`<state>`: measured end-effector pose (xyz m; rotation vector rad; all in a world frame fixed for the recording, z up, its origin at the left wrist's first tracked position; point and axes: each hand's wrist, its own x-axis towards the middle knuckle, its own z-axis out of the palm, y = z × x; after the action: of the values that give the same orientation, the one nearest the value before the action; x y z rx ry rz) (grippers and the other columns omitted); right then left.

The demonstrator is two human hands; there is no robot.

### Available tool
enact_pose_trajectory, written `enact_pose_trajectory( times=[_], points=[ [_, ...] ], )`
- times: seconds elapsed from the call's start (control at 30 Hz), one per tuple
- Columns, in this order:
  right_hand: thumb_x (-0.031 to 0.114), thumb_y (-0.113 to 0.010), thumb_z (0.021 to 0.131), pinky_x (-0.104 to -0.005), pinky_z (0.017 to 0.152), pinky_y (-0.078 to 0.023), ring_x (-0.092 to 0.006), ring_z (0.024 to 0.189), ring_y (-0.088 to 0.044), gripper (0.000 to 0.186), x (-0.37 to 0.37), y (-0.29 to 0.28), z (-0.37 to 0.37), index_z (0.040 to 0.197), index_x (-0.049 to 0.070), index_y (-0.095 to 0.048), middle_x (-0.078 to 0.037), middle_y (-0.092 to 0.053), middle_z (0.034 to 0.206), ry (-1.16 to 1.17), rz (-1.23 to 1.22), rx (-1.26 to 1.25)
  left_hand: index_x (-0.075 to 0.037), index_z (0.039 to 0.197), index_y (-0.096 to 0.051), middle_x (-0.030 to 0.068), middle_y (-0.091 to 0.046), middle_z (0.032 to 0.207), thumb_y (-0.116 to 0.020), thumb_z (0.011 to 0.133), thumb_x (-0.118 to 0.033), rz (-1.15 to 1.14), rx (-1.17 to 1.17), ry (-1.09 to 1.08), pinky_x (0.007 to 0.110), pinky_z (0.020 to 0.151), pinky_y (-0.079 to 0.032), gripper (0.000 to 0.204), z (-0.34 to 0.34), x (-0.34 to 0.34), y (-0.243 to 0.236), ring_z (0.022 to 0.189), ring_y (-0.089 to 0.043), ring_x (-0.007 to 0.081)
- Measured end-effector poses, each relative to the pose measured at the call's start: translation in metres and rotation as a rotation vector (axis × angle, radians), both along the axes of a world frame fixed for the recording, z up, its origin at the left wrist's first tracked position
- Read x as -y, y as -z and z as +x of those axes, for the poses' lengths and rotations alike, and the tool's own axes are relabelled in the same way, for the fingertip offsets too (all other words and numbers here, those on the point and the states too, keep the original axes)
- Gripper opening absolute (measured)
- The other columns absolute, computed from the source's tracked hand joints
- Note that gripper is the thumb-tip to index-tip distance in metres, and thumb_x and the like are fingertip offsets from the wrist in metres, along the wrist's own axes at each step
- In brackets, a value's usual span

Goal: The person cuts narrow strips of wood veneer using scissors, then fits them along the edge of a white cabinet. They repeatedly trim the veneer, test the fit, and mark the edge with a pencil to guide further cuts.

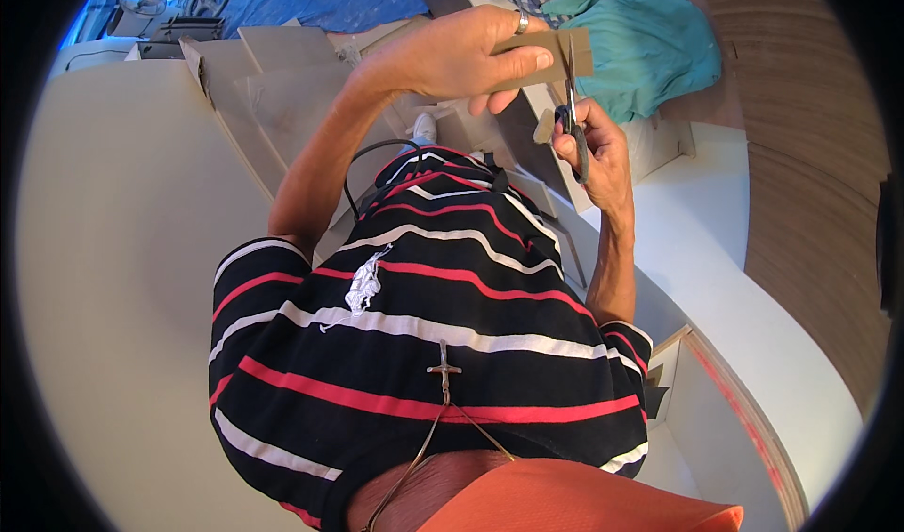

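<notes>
The left hand [452, 56] pinched a light, stiff cardboard strip [551, 59]; beside it, the right hand [591, 146] gripped scissors [573, 108] cutting its end.

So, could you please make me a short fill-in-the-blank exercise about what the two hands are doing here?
1. The left hand holds a strip of brown ____.
2. The right hand works a pair of ____, blades at the strip's right end.
3. On a finger of the left hand sits a ____.
4. Behind the hands lies a bundle of ____-coloured cloth.

Missing words: cardboard; scissors; ring; teal
</notes>
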<state>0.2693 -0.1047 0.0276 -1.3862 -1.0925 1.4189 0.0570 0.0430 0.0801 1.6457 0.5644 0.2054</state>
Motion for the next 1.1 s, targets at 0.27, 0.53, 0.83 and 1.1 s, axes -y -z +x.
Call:
enact_pose_trajectory(
  times=[0.27, 0.53, 0.83, 1.1],
  points=[
    [0.024, -0.081, 0.087, -0.0217, 0.062, -0.032, -0.0035, 0.071, -0.039, 0.030, 0.002, 0.004, -0.006, 0.093, 0.009, -0.056, 0.007, -0.045, 0.081, -0.067, 0.103, -0.096, -0.002, 0.122, -0.061, 0.0008, -0.059, 0.061, -0.048, 0.107, -0.025, -0.004, 0.000, 0.044, 0.022, 0.045, -0.047, 0.030, -0.004, 0.007, -0.004, 0.045, -0.054, 0.0066],
    [0.023, -0.081, 0.087, -0.0213, 0.062, -0.031, -0.0039, 0.070, -0.036, 0.029, 0.010, 0.003, -0.014, 0.091, 0.010, -0.056, 0.008, -0.041, 0.078, -0.001, 0.087, -0.077, -0.003, 0.120, -0.061, 0.0010, -0.059, 0.062, -0.047, 0.107, -0.024, 0.003, -0.010, 0.029, 0.022, 0.045, -0.047, 0.028, -0.009, 0.014, -0.005, 0.046, -0.055, 0.0068],
    [0.029, -0.082, 0.086, -0.0230, 0.064, -0.032, -0.0047, 0.072, -0.038, 0.034, 0.010, 0.008, -0.019, 0.093, 0.010, -0.055, 0.007, -0.043, 0.080, -0.042, 0.165, -0.120, -0.006, 0.123, -0.061, 0.0011, -0.059, 0.059, -0.048, 0.106, -0.024, 0.038, -0.051, 0.047, 0.022, 0.045, -0.047, 0.028, -0.012, 0.021, -0.008, 0.045, -0.055, 0.0076],
    [0.022, -0.080, 0.087, -0.0218, 0.063, -0.032, -0.0041, 0.072, -0.038, 0.030, 0.021, 0.007, -0.026, 0.094, 0.009, -0.055, 0.007, -0.043, 0.080, 0.023, 0.135, -0.119, -0.006, 0.124, -0.061, 0.0013, -0.060, 0.060, -0.048, 0.106, -0.024, 0.054, -0.048, 0.054, 0.022, 0.045, -0.046, 0.029, -0.014, 0.027, -0.014, 0.045, -0.055, 0.0073]
  ],
)
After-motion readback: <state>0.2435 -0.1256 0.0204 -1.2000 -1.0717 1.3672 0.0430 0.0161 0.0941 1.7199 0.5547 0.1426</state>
